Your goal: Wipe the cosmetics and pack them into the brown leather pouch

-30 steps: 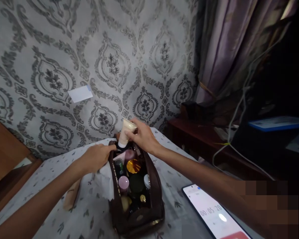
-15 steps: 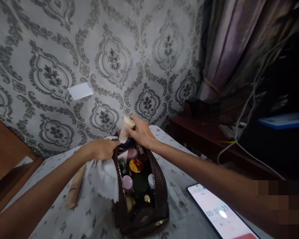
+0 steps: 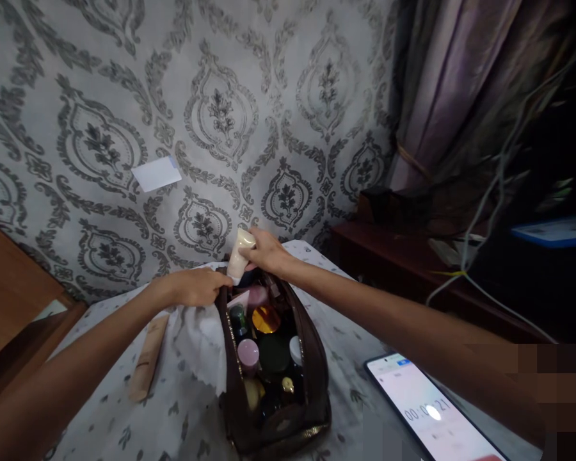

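An open dark brown zip bag (image 3: 315, 358) stands on the patterned sheet, filled with several jars and bottles, among them an amber-lidded jar (image 3: 266, 319) and a pink-lidded one (image 3: 248, 353). My right hand (image 3: 267, 251) grips a cream tube (image 3: 240, 256), cap end down, over the bag's far end. At the bag's far left edge, my left hand (image 3: 199, 286) has its fingers closed on the rim beside the tube's cap. White cloth (image 3: 204, 339) hangs against the bag's left side.
A beige tube-like item (image 3: 150, 358) lies left of the bag. To the right is a phone (image 3: 432, 410) showing a timer. A patterned wall rises behind, with a white card (image 3: 157, 174) on it. Cables hang at the right.
The cream tube is slightly lower and more upright in my right hand. My left hand stays at the bag's rim. The view has shifted a little.
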Available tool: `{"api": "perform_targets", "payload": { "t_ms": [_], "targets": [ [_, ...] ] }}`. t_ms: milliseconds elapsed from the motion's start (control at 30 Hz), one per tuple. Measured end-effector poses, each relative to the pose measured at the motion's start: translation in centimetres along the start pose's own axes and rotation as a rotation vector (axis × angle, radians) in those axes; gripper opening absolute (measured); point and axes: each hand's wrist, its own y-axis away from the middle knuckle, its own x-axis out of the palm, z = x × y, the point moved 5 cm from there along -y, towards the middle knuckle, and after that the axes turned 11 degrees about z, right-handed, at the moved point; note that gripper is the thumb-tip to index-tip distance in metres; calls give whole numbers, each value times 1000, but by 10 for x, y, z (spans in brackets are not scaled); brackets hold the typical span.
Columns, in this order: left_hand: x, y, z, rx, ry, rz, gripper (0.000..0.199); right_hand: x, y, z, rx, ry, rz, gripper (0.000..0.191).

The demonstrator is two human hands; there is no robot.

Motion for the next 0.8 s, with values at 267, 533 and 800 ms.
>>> {"api": "perform_targets", "payload": {
  "t_ms": [267, 533, 800],
  "targets": [
    [3, -1, 1, 4, -1, 23, 32, 14, -3, -8, -57, -36, 48, 16],
    [5, 3, 1, -56, -12, 26, 38, 18, 7, 22, -150, 537, 141, 21],
    [1, -6, 4, -174, -205, 23, 30, 3, 18, 24, -184, 547, 136, 21]
  ]
}}
